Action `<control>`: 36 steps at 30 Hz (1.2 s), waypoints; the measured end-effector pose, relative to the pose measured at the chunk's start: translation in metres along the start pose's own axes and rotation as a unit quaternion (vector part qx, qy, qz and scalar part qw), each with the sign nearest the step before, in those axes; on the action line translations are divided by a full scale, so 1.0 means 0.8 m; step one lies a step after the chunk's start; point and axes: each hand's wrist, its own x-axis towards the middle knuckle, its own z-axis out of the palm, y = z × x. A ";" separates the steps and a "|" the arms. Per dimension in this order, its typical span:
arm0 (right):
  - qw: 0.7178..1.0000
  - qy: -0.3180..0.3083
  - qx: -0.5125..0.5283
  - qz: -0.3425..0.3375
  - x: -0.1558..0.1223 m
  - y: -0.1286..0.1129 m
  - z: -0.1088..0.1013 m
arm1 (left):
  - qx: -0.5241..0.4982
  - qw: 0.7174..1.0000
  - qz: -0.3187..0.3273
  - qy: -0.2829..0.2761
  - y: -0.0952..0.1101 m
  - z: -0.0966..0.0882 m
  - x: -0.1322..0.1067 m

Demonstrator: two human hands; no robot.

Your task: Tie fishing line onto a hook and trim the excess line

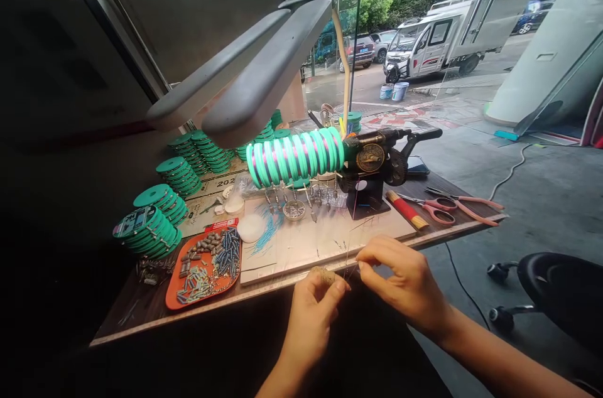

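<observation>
My left hand point(311, 313), at the table's front edge, is closed on a tan, cork-like piece point(323, 274). Just to its right, the thumb and forefinger of my right hand point(400, 279) are pinched on a thin line point(347, 258) that runs upright between the hands. The line's lower end by the left fingertips is too fine to make out. Behind the hands stands a black hand-cranked winder point(372, 159). A row of green spools point(294, 158) sits on its shaft, with small swivels and weights point(311, 206) hanging below.
An orange tray point(170, 299) of sinkers, springs and small tubes stands at left. Stacks of green spools point(148, 231) are behind it. Scissors point(440, 213), pliers point(475, 208) and a red-and-yellow stick point(407, 209) lie at right. A grey two-armed lamp point(268, 71) hangs overhead.
</observation>
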 end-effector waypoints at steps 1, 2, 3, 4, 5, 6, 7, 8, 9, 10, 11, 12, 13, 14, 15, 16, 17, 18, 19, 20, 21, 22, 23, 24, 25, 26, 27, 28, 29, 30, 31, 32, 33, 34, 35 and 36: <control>1.000 0.000 0.000 -0.001 0.000 0.000 0.000 | -0.008 1.000 0.012 -0.006 -0.001 -0.001 0.001; 1.000 0.000 0.000 -0.003 0.001 0.000 0.000 | -0.014 1.000 0.025 -0.012 -0.001 -0.002 0.002; 1.000 0.001 -0.001 -0.004 0.001 0.000 0.001 | -0.020 0.999 0.034 -0.018 -0.001 -0.003 0.002; 1.000 0.001 -0.003 -0.004 0.000 0.000 0.001 | -0.026 0.999 0.036 -0.022 -0.001 -0.004 0.003; 1.000 0.001 -0.004 -0.003 0.000 0.001 0.002 | -0.034 0.999 0.030 -0.027 -0.001 -0.005 0.003; 1.000 0.001 -0.007 -0.002 0.000 0.001 0.003 | -0.043 0.998 0.020 -0.032 0.000 -0.005 0.003; 1.000 0.002 -0.009 -0.001 0.000 0.001 0.003 | -0.052 0.998 0.010 -0.039 0.000 -0.004 0.004; 1.000 0.004 -0.011 -0.001 -0.001 0.002 0.004 | -0.064 0.997 0.002 -0.046 0.001 -0.004 0.004; 1.000 0.005 -0.012 -0.002 -0.001 0.002 0.004 | -0.076 0.996 -0.004 -0.051 0.002 -0.003 0.003; 1.000 0.007 -0.012 -0.004 -0.001 0.001 0.004 | -0.087 0.995 -0.008 -0.055 0.003 -0.002 0.003; 1.000 0.009 -0.010 -0.007 -0.001 0.001 0.004 | -0.097 0.994 -0.009 -0.055 0.005 -0.002 0.003; 1.000 0.011 -0.008 -0.009 0.000 0.001 0.004 | -0.104 0.993 -0.008 -0.051 0.006 -0.003 0.002; 1.000 0.010 -0.004 -0.010 0.000 0.000 0.004 | -0.106 0.993 -0.004 -0.046 0.009 -0.004 0.001; 1.000 0.005 0.002 -0.011 0.001 0.000 0.004 | -0.103 0.994 0.003 -0.040 0.011 -0.007 -0.001; 1.000 -0.007 0.008 -0.010 0.001 0.000 0.005 | -0.095 0.995 0.011 -0.033 0.014 -0.012 -0.003; 1.000 -0.026 0.015 -0.007 0.001 -0.001 0.007 | -0.083 0.996 0.020 -0.028 0.018 -0.018 -0.005; 0.999 -0.049 0.021 -0.005 0.001 -0.001 0.010 | -0.063 0.997 0.031 -0.023 0.022 -0.025 -0.008; 0.997 -0.071 0.023 -0.006 0.001 -0.002 0.015 | -0.036 0.998 0.044 -0.017 0.026 -0.034 -0.012; 0.996 -0.090 0.015 -0.019 0.000 -0.003 0.022 | -0.003 0.998 0.059 -0.009 0.030 -0.043 -0.016; 0.994 -0.101 -0.002 -0.042 0.001 -0.005 0.031 | 0.035 0.997 0.075 0.000 0.034 -0.053 -0.021; 0.991 -0.107 -0.022 -0.071 0.001 -0.007 0.042 | 0.074 0.993 0.089 0.008 0.038 -0.062 -0.027; 0.988 -0.110 -0.041 -0.104 0.003 -0.011 0.055 | 0.108 0.989 0.100 0.014 0.043 -0.070 -0.032; 0.983 -0.111 -0.057 -0.135 0.005 -0.015 0.069 | 0.137 0.984 0.108 0.018 0.047 -0.076 -0.037; 0.979 -0.111 -0.067 -0.158 0.009 -0.020 0.085 | 0.161 0.980 0.114 0.021 0.051 -0.081 -0.042; 0.976 -0.109 -0.072 -0.174 0.013 -0.026 0.101 | 0.180 0.976 0.117 0.022 0.056 -0.084 -0.047; 0.974 -0.105 -0.075 -0.184 0.017 -0.031 0.117 | 0.196 0.973 0.122 0.022 0.061 -0.086 -0.050; 0.973 -0.098 -0.079 -0.195 0.022 -0.036 0.133 | 0.210 0.969 0.129 0.021 0.066 -0.087 -0.052; 0.971 -0.088 -0.083 -0.204 0.027 -0.040 0.147 | 0.222 0.965 0.136 0.020 0.071 -0.088 -0.053; 0.970 -0.077 -0.083 -0.215 0.031 -0.043 0.159 | 0.230 0.963 0.140 0.016 0.076 -0.089 -0.052; 0.968 -0.066 -0.079 -0.228 0.034 -0.043 0.169 | 0.231 0.962 0.143 0.015 0.081 -0.091 -0.049; 0.966 -0.057 -0.072 -0.243 0.036 -0.043 0.175 | 0.221 0.964 0.144 0.016 0.084 -0.093 -0.046; 0.962 -0.050 -0.061 -0.260 0.037 -0.042 0.178 | 0.200 0.970 0.139 0.020 0.087 -0.097 -0.041; 0.958 -0.046 -0.047 -0.278 0.035 -0.040 0.176 | 0.167 0.978 0.125 0.025 0.088 -0.101 -0.036; 0.954 -0.044 -0.031 -0.294 0.033 -0.038 0.171 | 0.123 0.986 0.107 0.030 0.088 -0.105 -0.031; 0.950 -0.043 -0.015 -0.308 0.028 -0.037 0.163 | 0.070 0.993 0.084 0.032 0.085 -0.108 -0.027; 0.947 -0.042 -0.003 -0.320 0.023 -0.037 0.151 | 0.011 0.998 0.058 0.030 0.080 -0.109 -0.023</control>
